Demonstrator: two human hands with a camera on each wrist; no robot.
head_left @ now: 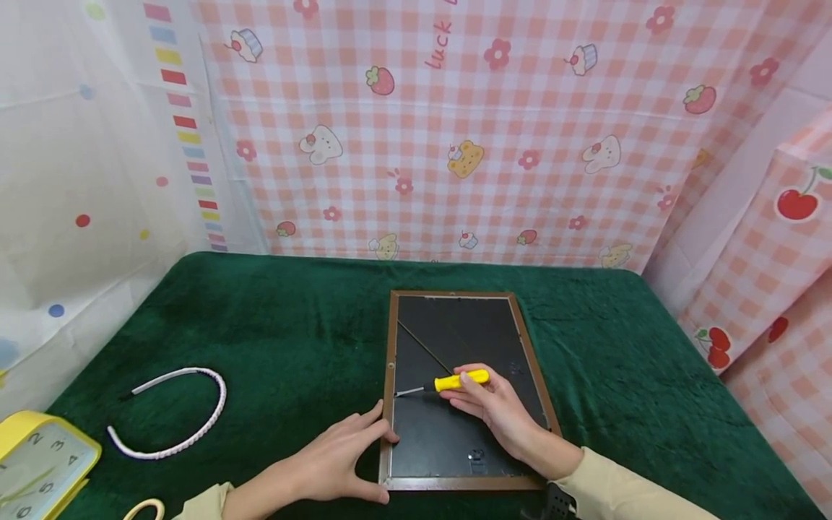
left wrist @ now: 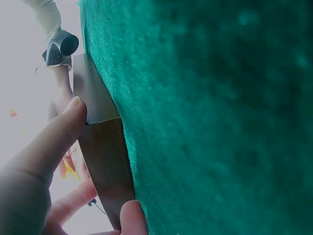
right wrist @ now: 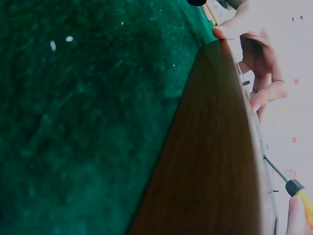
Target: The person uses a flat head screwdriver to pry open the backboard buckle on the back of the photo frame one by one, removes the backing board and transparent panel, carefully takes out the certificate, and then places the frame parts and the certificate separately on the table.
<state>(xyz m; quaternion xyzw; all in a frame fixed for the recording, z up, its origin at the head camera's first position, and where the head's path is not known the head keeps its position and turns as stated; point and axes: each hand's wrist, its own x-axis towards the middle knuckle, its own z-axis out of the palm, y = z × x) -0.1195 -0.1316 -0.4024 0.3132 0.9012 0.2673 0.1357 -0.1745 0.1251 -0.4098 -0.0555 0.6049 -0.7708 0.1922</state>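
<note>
A picture frame [head_left: 468,328] with a brown wooden rim lies back side up, its black backing board showing. My left hand [head_left: 331,456] grips its near left corner, thumb at the near edge and fingers along the left side; the left wrist view shows the thumb against the wooden rim [left wrist: 107,166]. In my right hand [head_left: 503,419] is a screwdriver [head_left: 461,380] with a yellow handle, held between thumb and fingers over the board. Its metal tip meets the inner left edge of the frame, beside a small metal tab. Another tab [right wrist: 246,83] shows in the right wrist view.
Dark green plush cloth [head_left: 279,325] covers the table. To the left lie a white headband [head_left: 217,404] and a yellow clock [head_left: 52,462], with part of a pale yellow ring-shaped thing [head_left: 152,503] at the bottom edge. A thin cord [head_left: 422,345] crosses the backing board. Patterned curtains [head_left: 429,115] surround the table.
</note>
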